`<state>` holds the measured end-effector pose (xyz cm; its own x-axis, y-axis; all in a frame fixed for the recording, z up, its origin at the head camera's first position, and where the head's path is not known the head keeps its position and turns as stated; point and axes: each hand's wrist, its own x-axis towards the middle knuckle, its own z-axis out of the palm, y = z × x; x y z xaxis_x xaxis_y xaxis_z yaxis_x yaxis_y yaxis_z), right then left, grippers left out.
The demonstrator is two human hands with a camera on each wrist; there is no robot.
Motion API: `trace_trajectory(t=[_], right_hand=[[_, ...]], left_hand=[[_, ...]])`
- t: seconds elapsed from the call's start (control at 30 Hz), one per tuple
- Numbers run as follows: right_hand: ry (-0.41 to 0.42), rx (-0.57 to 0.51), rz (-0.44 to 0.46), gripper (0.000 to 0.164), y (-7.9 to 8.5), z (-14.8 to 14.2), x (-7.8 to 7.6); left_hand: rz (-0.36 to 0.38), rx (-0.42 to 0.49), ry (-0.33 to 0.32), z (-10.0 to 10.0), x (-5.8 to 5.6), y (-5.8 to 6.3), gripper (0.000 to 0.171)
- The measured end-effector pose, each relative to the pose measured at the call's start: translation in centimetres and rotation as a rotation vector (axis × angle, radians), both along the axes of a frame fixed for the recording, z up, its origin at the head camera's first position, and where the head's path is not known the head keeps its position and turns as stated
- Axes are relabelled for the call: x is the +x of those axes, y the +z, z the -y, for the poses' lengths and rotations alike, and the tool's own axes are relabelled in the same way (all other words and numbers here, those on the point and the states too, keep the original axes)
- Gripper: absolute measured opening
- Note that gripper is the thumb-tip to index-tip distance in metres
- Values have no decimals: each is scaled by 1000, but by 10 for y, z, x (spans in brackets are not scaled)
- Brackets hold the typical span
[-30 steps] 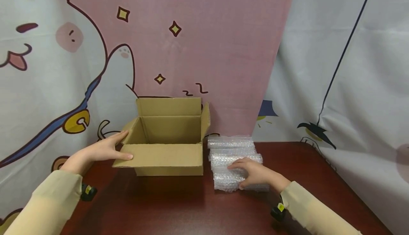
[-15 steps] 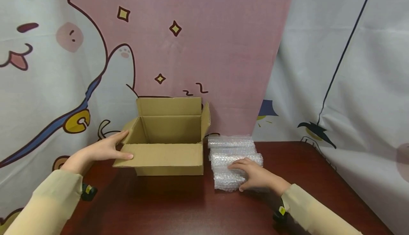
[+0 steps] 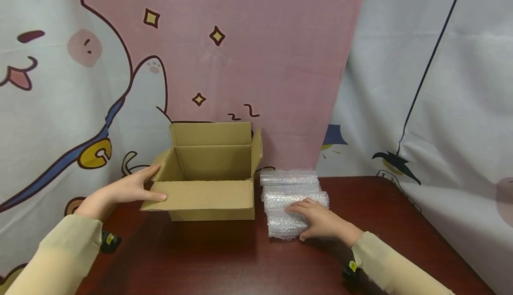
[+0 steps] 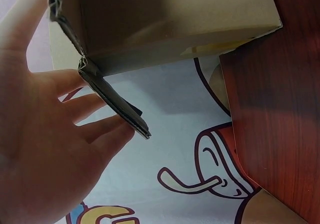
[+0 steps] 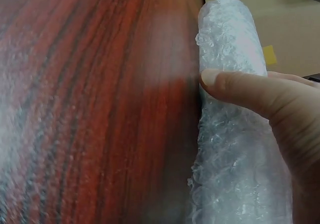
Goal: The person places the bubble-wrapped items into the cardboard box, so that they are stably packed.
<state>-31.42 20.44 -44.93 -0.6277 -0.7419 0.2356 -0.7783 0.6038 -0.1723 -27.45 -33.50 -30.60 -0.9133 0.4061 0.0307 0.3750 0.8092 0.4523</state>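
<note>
An open cardboard box [image 3: 208, 195] stands on the table with its flaps spread. At its left front corner my left hand [image 3: 125, 191] holds the flaps, thumb over the front flap and fingers along the left one. The left wrist view shows those fingers behind the left flap [image 4: 114, 99]. To the box's right lie several bubble wrap rolls [image 3: 295, 199], side by side. My right hand [image 3: 323, 220] grips the nearest bubble wrap roll [image 5: 227, 149], its thumb pressing the near side and its fingers over the top. What the wrap contains is not visible.
The dark red wood table [image 3: 240, 268] runs up to a cloth backdrop [image 3: 296, 63] with cartoon prints. More cloth [image 3: 449, 130] hangs along the right side. A small yellow patch [image 5: 270, 54] shows on the box's outside.
My right hand has shifted very slightly over the nearest roll, covering more of its right end. The left hand, box and other rolls keep their places.
</note>
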Motion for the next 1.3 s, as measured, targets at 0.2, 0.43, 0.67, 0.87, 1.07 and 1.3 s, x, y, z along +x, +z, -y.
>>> trace_trajectory(t=[0.2,0.43,0.67,0.87,1.07,1.3], right_hand=[[10,-8,-31,79,0,-1,1],[14,14,-33,79,3,-1,2],[10,3,10,75,15,0,7],[5,10,44,74,32,-1,6],[20,25,52,76,54,-3,3],[19,44,95,76,83,-3,-2]], left_hand=[[4,4,0,-1,0,1,107],[5,7,-2,-1,0,0,107],[6,10,-9,-1,-1,1,106],[8,9,-11,0,-2,0,106],[12,11,-12,1,-2,0,106],[6,0,-12,1,-2,0,106]])
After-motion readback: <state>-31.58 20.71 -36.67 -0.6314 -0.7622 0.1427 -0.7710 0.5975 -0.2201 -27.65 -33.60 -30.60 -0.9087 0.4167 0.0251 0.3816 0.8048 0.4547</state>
